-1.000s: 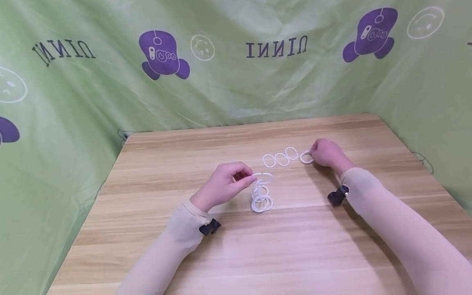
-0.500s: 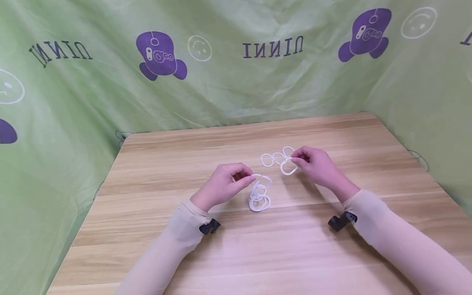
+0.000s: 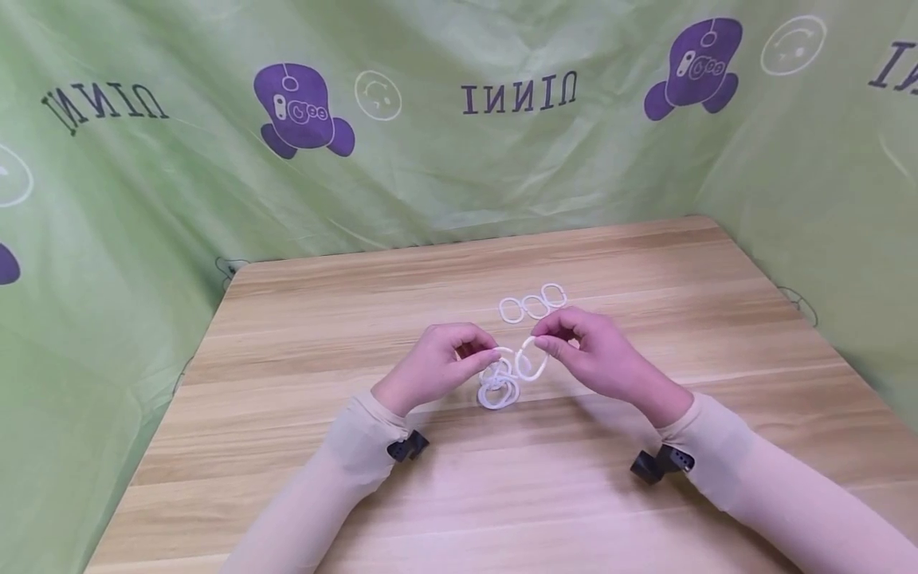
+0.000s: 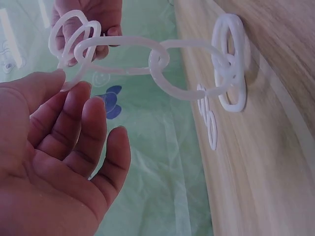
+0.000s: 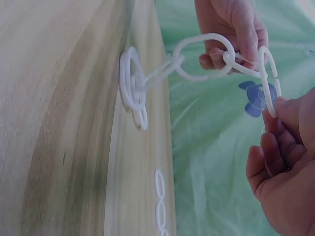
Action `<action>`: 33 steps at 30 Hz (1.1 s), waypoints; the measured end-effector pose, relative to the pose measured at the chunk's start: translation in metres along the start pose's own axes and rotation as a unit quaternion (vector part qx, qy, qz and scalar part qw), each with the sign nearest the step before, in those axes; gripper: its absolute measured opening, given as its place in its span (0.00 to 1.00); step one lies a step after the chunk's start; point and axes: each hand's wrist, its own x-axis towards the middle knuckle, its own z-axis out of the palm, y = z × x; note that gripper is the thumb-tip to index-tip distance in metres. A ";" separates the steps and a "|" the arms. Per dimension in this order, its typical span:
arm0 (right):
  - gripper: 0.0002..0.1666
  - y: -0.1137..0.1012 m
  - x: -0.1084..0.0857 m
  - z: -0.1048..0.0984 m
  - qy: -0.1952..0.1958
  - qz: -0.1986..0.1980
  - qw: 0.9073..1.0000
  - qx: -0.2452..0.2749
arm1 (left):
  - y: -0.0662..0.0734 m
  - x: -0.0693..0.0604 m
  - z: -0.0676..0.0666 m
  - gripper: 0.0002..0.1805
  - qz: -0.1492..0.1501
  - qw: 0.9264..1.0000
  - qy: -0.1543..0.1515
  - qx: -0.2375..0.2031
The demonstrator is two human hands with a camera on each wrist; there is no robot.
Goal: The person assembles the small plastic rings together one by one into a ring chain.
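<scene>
My left hand [image 3: 441,363] pinches the top link of a chain of white plastic oval links [image 4: 123,41] between thumb and index finger. The chain hangs down, and its lower links lie bunched on the wooden table [image 3: 301,319]. Opposite, my right hand [image 3: 602,359] pinches a single white oval link [image 5: 266,88] with a small gap in its side. In the right wrist view this link stands right by the chain's top link; I cannot tell whether the two are hooked together. The left hand's other fingers are loosely bent in the left wrist view.
Three more white links [image 3: 565,295] lie in a row on the table beyond the hands. A green cloth [image 3: 416,175] with purple figures hangs around the table's back and sides. Black wrist cameras [image 3: 407,445] sit on both sleeves.
My right hand has lifted one link from the right end of the row and brought it left and nearer, up to the chain. The left hand has kept its pinch on the chain.
</scene>
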 end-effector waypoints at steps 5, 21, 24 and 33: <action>0.05 -0.006 -0.001 0.001 -0.009 -0.027 1.000 0.000 | 0.005 0.001 0.000 0.03 0.020 1.000 -0.004 -0.005; 0.06 -0.005 -0.001 0.001 0.006 -0.071 0.997 -0.043 | 0.009 0.003 -0.002 0.04 0.023 1.000 -0.017 0.006; 0.07 -0.005 -0.001 0.002 0.004 -0.078 0.995 -0.055 | 0.008 0.001 -0.001 0.04 0.025 1.000 -0.017 0.002; 0.08 -0.009 -0.001 0.004 0.016 -0.089 0.993 -0.080 | 0.007 -0.002 0.003 0.02 0.031 0.999 -0.013 -0.003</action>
